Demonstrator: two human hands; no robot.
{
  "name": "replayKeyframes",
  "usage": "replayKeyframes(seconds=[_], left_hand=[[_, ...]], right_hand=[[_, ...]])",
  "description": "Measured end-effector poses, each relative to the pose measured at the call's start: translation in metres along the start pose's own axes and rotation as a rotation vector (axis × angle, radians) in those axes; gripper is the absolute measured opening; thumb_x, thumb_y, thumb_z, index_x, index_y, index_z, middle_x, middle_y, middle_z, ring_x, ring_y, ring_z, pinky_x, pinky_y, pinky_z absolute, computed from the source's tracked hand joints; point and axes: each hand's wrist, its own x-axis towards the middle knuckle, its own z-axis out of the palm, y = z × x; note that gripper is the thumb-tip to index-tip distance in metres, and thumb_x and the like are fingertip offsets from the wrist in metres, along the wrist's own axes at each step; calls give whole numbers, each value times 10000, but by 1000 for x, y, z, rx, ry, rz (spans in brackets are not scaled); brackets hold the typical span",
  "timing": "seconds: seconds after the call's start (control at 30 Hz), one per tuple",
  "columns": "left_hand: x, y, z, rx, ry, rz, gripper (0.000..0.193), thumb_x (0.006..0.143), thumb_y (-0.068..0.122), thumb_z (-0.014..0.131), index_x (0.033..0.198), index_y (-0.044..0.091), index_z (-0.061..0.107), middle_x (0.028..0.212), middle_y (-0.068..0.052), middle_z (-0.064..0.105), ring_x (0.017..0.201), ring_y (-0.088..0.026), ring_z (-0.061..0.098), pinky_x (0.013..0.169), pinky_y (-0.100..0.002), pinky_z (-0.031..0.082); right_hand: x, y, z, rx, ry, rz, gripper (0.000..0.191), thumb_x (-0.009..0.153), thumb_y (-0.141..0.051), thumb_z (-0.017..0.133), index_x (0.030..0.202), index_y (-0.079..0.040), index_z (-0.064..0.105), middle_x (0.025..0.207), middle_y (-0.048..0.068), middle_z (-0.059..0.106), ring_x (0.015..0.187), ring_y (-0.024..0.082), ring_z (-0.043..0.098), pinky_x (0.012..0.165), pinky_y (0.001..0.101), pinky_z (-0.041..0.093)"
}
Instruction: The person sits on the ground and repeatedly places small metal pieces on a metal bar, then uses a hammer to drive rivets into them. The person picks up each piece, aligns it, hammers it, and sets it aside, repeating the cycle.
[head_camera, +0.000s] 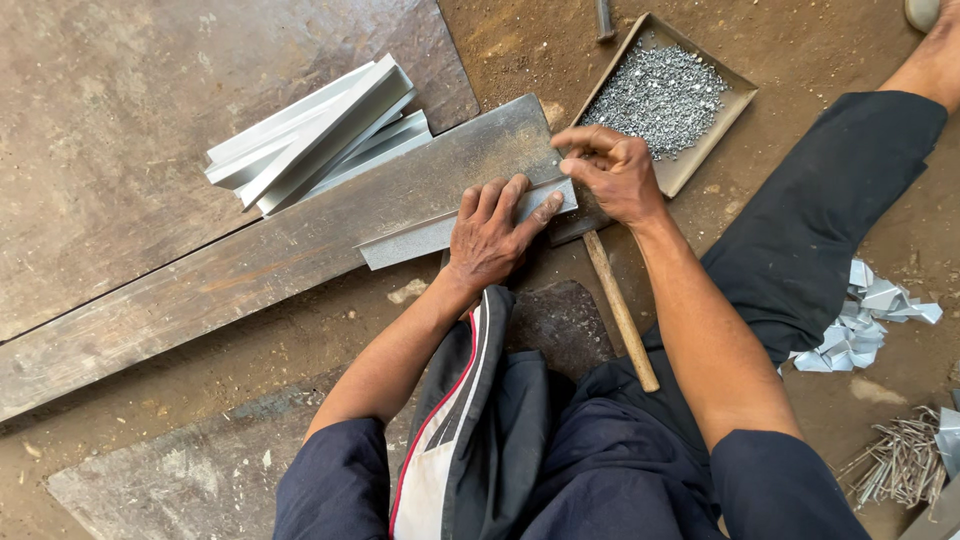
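From the camera on my head, looking down: my left hand (490, 235) lies flat with fingers spread, pressing down on a short grey metal strip (420, 236) rather than gripping it; the strip rests across the long steel plank (250, 265), which runs from about eight o'clock up to one o'clock in the frame; my right hand (612, 172) sits just at two o'clock of the left, fingers curled and thumb pinched to forefinger at the strip's right end; whether something small is held in that pinch I cannot tell; at one o'clock of that hand lies a shallow metal tray (735, 100) heaped with small silvery bits (660, 95); below my right wrist a wooden handle (620, 310) slants toward five o'clock, its head hidden under the hand and the plank's end; at ten o'clock of my left hand a stack of pale metal channel pieces (315, 135) lies partly on the plank and partly on a rusty sheet (120, 130); at three o'clock, beside my right knee, sits a pile of bent metal clips (865, 320); at five o'clock lies a bundle of thin nails (895, 465); the ground is bare dirt.
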Motion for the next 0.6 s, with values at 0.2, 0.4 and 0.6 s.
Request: replayKeyframes(seconds=[0.2,0.4,0.6], left_hand=[[12,-7,4,-11,0,-56,484,961,192,621,1443,227,627,1354,-144,538,1204,-302,546,995,-424,405],[13,-14,11,18,-17,-73,524,928,188,629,1450,230,628,1364,-140,536,1222,-313,526,994,-425,397],[11,-19,11,18,37,-90,547,882,195,632,1426,251,622,1362,-148,535,1214,-331,520,990,-474,388]], right_hand=[[-9,3,6,95,45,90,225,994,-42,692,1216,-5,684,1108,88,722,984,116,682,873,252,586],[-7,16,13,137,87,47,240,948,-15,715,1172,5,631,1134,79,675,1100,155,679,926,280,603],[5,22,16,174,127,102,317,877,16,720,1172,0,608,1138,83,664,1090,168,667,869,301,592]])
